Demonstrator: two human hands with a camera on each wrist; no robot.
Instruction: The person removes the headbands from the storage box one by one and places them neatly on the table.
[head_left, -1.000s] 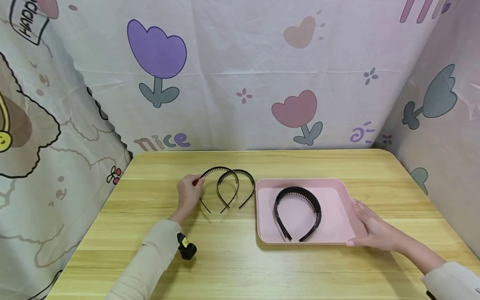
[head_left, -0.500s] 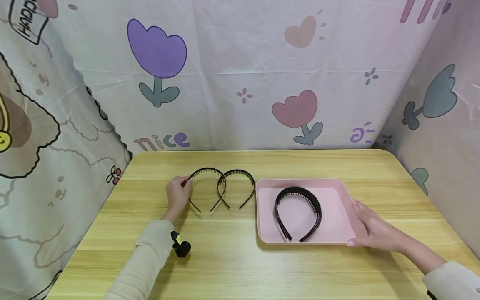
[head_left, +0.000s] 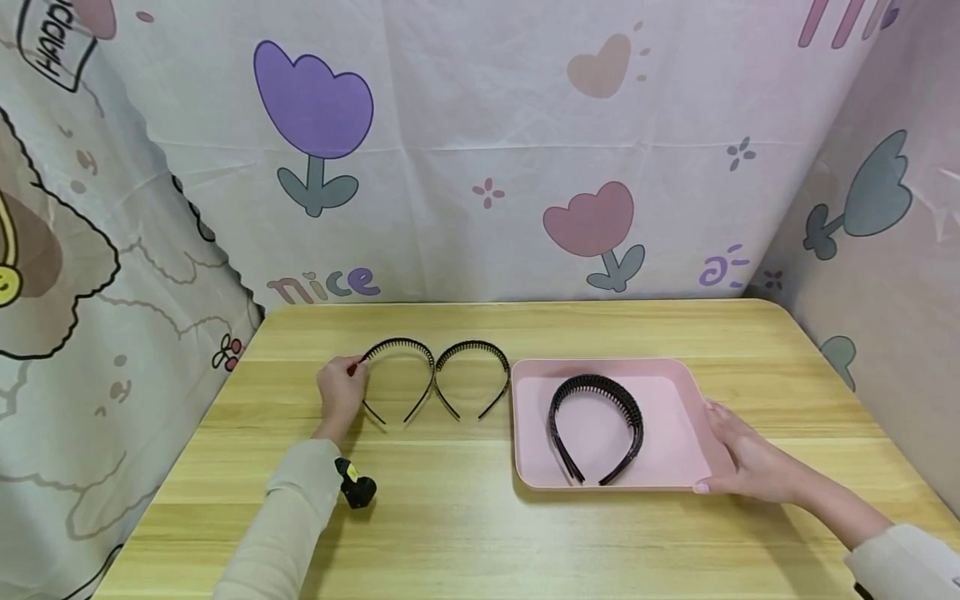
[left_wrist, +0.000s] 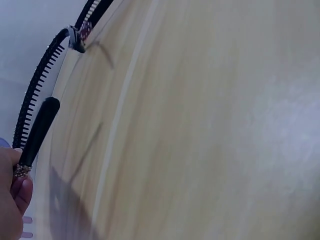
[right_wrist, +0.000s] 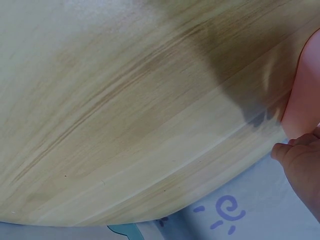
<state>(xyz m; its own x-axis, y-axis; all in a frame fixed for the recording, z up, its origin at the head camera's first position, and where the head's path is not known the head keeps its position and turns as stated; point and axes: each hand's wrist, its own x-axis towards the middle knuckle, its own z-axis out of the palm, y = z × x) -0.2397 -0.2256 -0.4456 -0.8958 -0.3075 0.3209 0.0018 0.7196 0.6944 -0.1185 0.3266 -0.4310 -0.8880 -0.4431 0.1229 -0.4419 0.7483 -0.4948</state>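
Note:
My left hand (head_left: 341, 393) pinches one end side of a thin black toothed headband (head_left: 397, 341), left of the tray. In the left wrist view, the fingers (left_wrist: 11, 200) hold this headband (left_wrist: 37, 131) near a sparkly band. Its right side meets a second black headband (head_left: 472, 343), which lies just left of the pink tray (head_left: 678, 417). Inside the tray's left half, several black headbands (head_left: 594, 382) lie stacked in line. At the tray's right end, my right hand (head_left: 757, 460) grips the wall, thumb at the front corner; the right wrist view shows fingers (right_wrist: 302, 155) against the pink wall (right_wrist: 304, 95).
All of this stands on a wood-grain table (head_left: 465, 542). A patterned cloth (head_left: 465, 242) hangs behind the back edge and along both sides. A small black device (head_left: 358, 490) sits at the left sleeve cuff.
My left hand has moved left with its headband, which overlapped the second headband before and now sits side by side with it. The right hand and tray have stayed put.

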